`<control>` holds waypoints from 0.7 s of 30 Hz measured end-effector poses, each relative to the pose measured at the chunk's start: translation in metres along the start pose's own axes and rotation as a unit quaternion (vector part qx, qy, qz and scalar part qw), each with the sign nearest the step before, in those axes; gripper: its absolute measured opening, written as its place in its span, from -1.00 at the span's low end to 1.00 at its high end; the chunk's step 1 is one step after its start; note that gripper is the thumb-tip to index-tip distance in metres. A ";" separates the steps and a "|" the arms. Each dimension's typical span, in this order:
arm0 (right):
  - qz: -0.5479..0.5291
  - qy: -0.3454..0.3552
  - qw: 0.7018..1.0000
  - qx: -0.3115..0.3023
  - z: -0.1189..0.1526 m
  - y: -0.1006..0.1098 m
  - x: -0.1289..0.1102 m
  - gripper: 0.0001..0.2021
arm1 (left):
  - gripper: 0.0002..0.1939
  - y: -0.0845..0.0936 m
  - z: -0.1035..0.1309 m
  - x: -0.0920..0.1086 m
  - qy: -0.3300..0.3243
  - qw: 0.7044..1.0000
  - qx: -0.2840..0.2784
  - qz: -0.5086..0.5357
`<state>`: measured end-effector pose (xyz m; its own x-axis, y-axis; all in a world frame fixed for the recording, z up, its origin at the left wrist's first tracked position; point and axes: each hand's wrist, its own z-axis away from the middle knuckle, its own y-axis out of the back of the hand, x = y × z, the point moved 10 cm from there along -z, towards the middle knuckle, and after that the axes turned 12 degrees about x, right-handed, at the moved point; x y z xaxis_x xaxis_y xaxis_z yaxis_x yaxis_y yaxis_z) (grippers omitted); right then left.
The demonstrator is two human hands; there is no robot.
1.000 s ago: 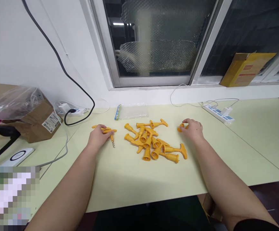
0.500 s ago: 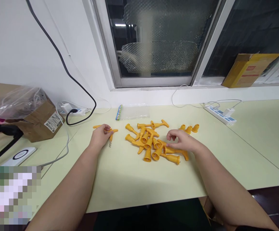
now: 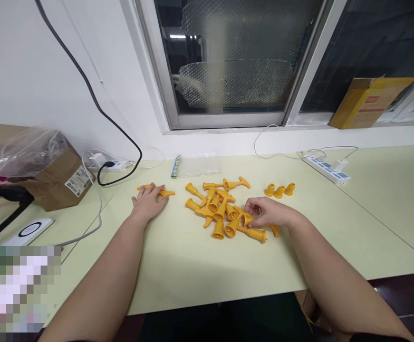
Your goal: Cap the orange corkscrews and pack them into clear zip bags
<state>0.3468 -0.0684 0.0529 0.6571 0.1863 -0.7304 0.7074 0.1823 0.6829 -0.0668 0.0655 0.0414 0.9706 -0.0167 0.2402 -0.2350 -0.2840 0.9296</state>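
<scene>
Bare forearms [image 3: 110, 270], black sleeve edge [image 3: 374, 338] on the right

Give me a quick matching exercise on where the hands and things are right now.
1. left hand
2. right hand
3. three yellow cones
4. clear plastic bag

A. in a row, right of the pile
B. spread over yellow handles
C. lying behind the pile
D. over the pile's right side

Pairs: 1-B; 2-D; 3-A; 4-C

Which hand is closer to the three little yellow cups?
Right. The right hand is just in front of the cups; the left hand is far off to their left.
</scene>
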 end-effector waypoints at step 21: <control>-0.172 0.010 0.983 0.070 -0.003 0.028 -0.008 -0.63 | -0.30 0.035 -0.008 -0.006 0.011 0.996 0.086 0.027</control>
<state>0.3609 -0.0622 0.0783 0.3696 0.1555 -0.9161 0.9163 0.1029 0.3871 -0.0815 0.0634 0.0743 0.9548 -0.0167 0.2969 -0.2732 -0.4432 0.8538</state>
